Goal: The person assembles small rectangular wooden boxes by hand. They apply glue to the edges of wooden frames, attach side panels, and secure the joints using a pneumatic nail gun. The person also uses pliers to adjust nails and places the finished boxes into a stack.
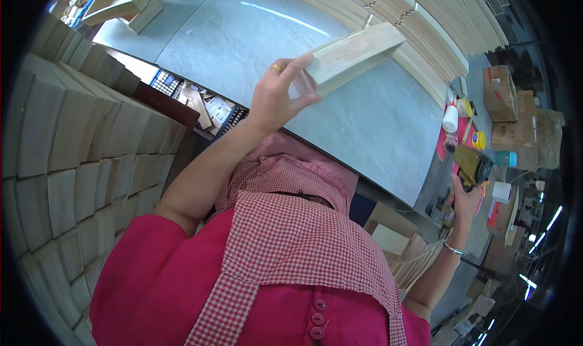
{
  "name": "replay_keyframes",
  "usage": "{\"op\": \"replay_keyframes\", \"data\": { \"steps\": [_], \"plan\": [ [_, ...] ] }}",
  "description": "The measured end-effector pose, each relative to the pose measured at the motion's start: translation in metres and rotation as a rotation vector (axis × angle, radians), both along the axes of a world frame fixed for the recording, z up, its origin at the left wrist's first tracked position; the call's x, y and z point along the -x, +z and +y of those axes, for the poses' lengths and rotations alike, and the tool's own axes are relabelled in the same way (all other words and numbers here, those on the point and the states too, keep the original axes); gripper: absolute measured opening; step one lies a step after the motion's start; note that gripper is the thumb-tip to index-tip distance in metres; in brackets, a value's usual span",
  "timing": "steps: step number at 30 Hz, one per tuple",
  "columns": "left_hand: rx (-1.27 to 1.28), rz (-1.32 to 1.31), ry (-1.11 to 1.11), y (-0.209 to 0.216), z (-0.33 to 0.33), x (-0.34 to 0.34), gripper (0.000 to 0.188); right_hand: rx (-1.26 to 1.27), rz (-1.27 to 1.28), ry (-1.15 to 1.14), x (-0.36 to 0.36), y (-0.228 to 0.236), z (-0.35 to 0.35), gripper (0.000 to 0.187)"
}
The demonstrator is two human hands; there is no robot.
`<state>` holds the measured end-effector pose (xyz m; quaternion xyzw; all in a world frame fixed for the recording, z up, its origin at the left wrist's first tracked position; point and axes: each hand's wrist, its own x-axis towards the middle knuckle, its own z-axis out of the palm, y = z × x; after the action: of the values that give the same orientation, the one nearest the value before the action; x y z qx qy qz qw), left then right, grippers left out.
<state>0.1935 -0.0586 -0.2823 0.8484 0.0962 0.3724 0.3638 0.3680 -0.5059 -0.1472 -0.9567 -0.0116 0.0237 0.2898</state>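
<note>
The biggest thing I see is the worktop (364, 130), gray and shiny, and its far edge is hidden under rows of long wood strips (419, 36). On my left is a big pile of pale wood pieces (91, 164). The dark round edge of my view cuts it off, so I can't see how far it goes. On the right are brown cardboard boxes (501, 94), and the things past them are too dark to make out well.

Next comes the long wooden box (358, 51). It is over the worktop, and I can't tell if its far end touches down. Its underside is hidden from me. My left grip (276, 97) pinches its near end, thumb below and fingers above. The box sticks out from there, up and to the right, well apart from my other hand.

My right grip (464, 201) is wrapped around a brown-green tool (467, 164). Some of those fingers are hidden, and the tool's front end is hard to see. Just past the tool stands a small white bottle (450, 119).
</note>
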Motion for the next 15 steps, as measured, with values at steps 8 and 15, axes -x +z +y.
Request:
{"op": "replay_keyframes", "data": {
  "steps": [8, 15],
  "plan": [
    [-0.154, 0.026, -0.018, 0.006, -0.062, 0.023, 0.059, -0.101, 0.066, 0.428, 0.065, 0.056, 0.111, 0.055],
    [-0.05, 0.002, -0.328, 0.011, -0.093, -0.008, 0.037, 0.098, 0.033, 0.568, 0.085, 0.081, 0.139, 0.045]
  ]
}}
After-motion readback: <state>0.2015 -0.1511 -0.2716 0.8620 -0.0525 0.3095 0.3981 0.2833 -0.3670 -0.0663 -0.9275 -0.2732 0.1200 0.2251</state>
